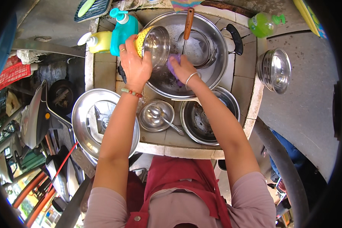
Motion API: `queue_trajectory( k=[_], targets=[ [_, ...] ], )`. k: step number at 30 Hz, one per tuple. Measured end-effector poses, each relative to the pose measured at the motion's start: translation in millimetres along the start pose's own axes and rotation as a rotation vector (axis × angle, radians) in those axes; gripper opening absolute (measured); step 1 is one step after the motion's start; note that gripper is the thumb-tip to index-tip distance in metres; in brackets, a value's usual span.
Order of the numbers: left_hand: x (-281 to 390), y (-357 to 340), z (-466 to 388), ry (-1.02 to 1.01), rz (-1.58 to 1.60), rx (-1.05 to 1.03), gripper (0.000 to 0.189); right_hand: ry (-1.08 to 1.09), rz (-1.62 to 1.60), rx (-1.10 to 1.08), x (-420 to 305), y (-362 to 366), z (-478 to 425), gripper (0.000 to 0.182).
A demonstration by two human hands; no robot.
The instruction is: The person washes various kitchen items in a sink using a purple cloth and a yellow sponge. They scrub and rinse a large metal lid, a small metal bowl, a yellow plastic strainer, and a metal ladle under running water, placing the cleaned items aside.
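My left hand point(136, 61) grips a metal bowl point(156, 47) with a yellow dotted outside, tilted over the left rim of a large metal pot point(221, 72). In my right hand point(183, 69) is a purple scrubbing cloth or sponge point(173, 64), held low inside the pot near that bowl. Soapy water and a smaller round metal vessel point(198, 47) fill part of the pot. A wooden-handled utensil point(189, 24) leans there, its lower end hidden. Below the pot sit a small metal bowl point(148, 118) with a metal spoon point(171, 124) in it, and a dark-bottomed metal pot point(188, 125), partly behind my right forearm.
A wide metal basin point(82, 114) overhangs the tiled sink's left edge. Teal point(125, 31) and yellow point(102, 41) pump bottles stand at upper left. A green soap bottle point(262, 25) and stacked metal bowls point(274, 71) are on the right ledge. The black pot handle point(235, 40) sticks out rightward.
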State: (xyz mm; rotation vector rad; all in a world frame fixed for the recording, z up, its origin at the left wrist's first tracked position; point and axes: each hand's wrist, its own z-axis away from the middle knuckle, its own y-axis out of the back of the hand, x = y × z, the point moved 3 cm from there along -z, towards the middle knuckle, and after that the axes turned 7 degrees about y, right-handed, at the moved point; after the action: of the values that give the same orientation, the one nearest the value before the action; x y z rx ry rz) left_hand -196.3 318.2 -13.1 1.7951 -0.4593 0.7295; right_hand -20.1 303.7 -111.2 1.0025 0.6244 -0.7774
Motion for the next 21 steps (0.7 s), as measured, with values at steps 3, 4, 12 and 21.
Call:
queue_trajectory(
  k=[3, 4, 12, 21],
  targets=[
    [14, -16, 3, -0.261, -0.115, -0.021, 0.058, 0.434, 0.679, -0.292, -2, -34, 16, 0.043],
    [17, -23, 4, -0.265, -0.165, -0.067, 0.06, 0.507, 0.771, -0.33, 0, -40, 15, 0.04],
    [-13, -76, 7, 0.164, -0.396, -0.482, 0.063, -0.174, -1.018, -0.024, -7, -3, -10, 0.032],
    [-58, -106, 8, 0.563, 0.019, -0.656, 0.066, 0.455, 0.338, -0.368, 6, -14, -27, 0.036]
  ],
)
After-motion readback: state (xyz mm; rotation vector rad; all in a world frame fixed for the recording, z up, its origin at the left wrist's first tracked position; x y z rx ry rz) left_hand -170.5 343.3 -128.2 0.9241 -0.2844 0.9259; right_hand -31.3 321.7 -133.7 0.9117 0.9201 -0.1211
